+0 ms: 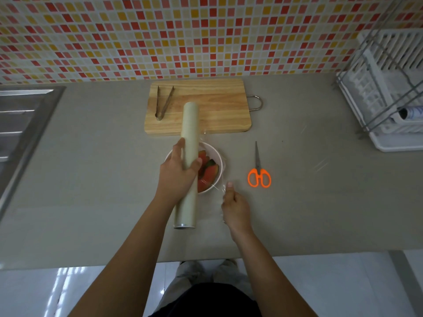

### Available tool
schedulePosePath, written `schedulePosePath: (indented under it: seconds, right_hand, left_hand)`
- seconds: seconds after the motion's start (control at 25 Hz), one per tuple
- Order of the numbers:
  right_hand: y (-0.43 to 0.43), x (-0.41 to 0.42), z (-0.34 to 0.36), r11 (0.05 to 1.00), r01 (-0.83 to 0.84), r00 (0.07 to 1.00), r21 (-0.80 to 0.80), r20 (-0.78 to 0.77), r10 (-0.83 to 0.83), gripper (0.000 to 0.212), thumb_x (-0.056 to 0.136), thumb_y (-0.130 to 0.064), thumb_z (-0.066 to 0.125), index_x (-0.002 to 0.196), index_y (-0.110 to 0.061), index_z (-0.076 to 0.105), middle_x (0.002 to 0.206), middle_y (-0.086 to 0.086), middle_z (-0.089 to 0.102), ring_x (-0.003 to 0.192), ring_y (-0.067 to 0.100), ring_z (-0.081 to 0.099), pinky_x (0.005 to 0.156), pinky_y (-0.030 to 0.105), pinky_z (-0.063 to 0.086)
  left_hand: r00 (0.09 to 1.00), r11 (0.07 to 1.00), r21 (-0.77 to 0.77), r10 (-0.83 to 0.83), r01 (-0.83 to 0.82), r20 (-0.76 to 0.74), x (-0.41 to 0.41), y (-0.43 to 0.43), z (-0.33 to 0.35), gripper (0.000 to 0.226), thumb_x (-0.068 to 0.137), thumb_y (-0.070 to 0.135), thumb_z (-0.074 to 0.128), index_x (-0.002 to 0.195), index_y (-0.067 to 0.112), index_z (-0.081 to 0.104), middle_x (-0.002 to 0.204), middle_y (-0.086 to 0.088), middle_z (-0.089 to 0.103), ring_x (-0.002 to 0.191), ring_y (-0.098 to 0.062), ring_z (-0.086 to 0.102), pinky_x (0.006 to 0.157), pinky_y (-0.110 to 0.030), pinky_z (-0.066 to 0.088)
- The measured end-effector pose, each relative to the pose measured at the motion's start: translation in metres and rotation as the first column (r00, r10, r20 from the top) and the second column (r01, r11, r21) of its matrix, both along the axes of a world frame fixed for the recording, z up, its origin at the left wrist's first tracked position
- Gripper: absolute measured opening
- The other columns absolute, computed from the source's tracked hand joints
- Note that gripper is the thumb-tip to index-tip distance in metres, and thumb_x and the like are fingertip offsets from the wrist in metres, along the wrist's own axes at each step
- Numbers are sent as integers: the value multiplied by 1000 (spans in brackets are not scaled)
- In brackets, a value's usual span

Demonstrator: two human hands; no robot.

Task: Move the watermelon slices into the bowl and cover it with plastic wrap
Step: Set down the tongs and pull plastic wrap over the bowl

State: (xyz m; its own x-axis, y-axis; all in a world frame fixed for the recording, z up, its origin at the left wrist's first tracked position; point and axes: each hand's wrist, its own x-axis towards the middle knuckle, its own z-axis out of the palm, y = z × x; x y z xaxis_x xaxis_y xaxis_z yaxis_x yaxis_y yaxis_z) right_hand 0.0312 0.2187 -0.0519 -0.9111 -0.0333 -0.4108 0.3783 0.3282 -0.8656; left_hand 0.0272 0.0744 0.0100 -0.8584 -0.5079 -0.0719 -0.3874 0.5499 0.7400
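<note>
Left hand (177,172) grips the roll of plastic wrap (190,124) around its middle: fingers curled over the far side, thumb on the near right side. The roll is held above the counter (91,179), running lengthwise away from the person. Its far end is over the near edge of the cutting board (217,106); its near end, an open tube, points back at the person.

Right hand (234,208) pinches the loose edge of the clear film (218,188), thumb up and fingers folded under. The film runs from the roll's right side across to that hand. It is transparent, so only wrinkles and glare show. How far it covers cannot be told.

White bowl (219,160) sits on the counter just near of the board, partly hidden under the roll and left hand. Watermelon slices (209,173) are in the bowl, red flesh with green rind, stacked against each other. The film appears to pass over the bowl's right rim; whether it touches cannot be told.

Orange-handled scissors (259,175) lie closed on the counter right of the bowl, blades pointing away, apart from both hands. Tongs (163,102) lie on the board's left part. No slices on the board.

Steel sink (20,124) at far left. White dish rack (384,88) at far right. Mosaic tile wall (160,37) behind.
</note>
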Motion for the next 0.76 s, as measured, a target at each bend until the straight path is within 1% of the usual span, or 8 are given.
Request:
schedulePosePath:
  seconds: [0.08, 0.24, 0.32, 0.4, 0.48, 0.56, 0.64, 0.76]
  right_hand:
    - [2, 1, -5, 994, -30, 999, 108, -33, 33, 58, 96, -44, 30, 47, -16, 38, 53, 5, 49, 61, 30, 53, 64, 39, 42]
    - [3, 0, -10, 982, -82, 994, 171, 81, 69, 45, 99, -30, 28, 68, -8, 51, 77, 20, 64, 83, 40, 63, 79, 47, 50]
    - [5, -10, -4, 979, 13, 995, 205, -99, 7, 37, 98, -21, 30, 77, -1, 54, 83, 25, 64, 82, 39, 61, 74, 36, 46]
    - [-2, -26, 11, 982, 169, 943, 81, -303, -138, 34, 98, -19, 33, 89, 3, 57, 88, 19, 64, 85, 32, 59, 69, 21, 37]
    - [-19, -41, 21, 979, 160, 946, -127, -264, -188, 37, 99, -26, 30, 113, -3, 56, 107, 2, 60, 103, 16, 54, 79, 8, 33]
    - [-36, -48, 22, 968, 74, 983, -241, -147, -111, 43, 99, -35, 26, 131, -14, 46, 119, -11, 48, 114, 4, 44, 94, 13, 30]
    - [-44, -51, 15, 970, 30, 995, -242, -81, -52, 43, 99, -38, 23, 128, -18, 48, 115, -10, 49, 109, 4, 46, 91, 19, 33]
    - [-47, -56, 6, 975, 54, 998, -215, 3, -55, 40, 98, -40, 23, 102, -22, 58, 99, -1, 60, 95, 14, 55, 81, 26, 40]
  left_hand:
    - [999, 997, 66, 47, -47, 6, 2, 0, 0, 58, 86, 37, 60, 135, 19, 32, 107, -6, 57, 99, -30, 59, 73, -29, 42]
    - [998, 996, 60, 67, -67, 12, 4, 0, 0, 48, 86, 35, 61, 123, 13, 38, 99, -2, 54, 83, -19, 53, 57, -20, 36]
    - [998, 997, 47, 57, -57, -3, 5, 2, 0, 49, 86, 35, 61, 124, 13, 38, 101, -1, 53, 86, -18, 50, 65, -27, 39]
    - [998, 997, 43, 59, -59, -11, 7, 6, -1, 50, 86, 34, 61, 125, 13, 38, 108, -3, 53, 90, -18, 49, 73, -30, 37]
    - [998, 997, 39, 69, -68, -16, 7, 8, 0, 51, 86, 34, 62, 126, 13, 37, 114, -7, 56, 95, -22, 52, 74, -31, 37]
    - [997, 997, 28, 73, -72, -14, 7, 9, 0, 52, 86, 33, 62, 126, 12, 37, 118, -12, 57, 102, -27, 55, 75, -32, 38]
    - [997, 997, 3, 74, -74, -9, 7, 13, 3, 52, 86, 33, 61, 126, 11, 37, 119, -14, 57, 102, -30, 56, 76, -34, 41]
    - [996, 981, -177, 84, -83, -1, 7, 18, 6, 51, 86, 30, 60, 126, 3, 41, 115, -21, 54, 99, -38, 54, 79, -39, 41]
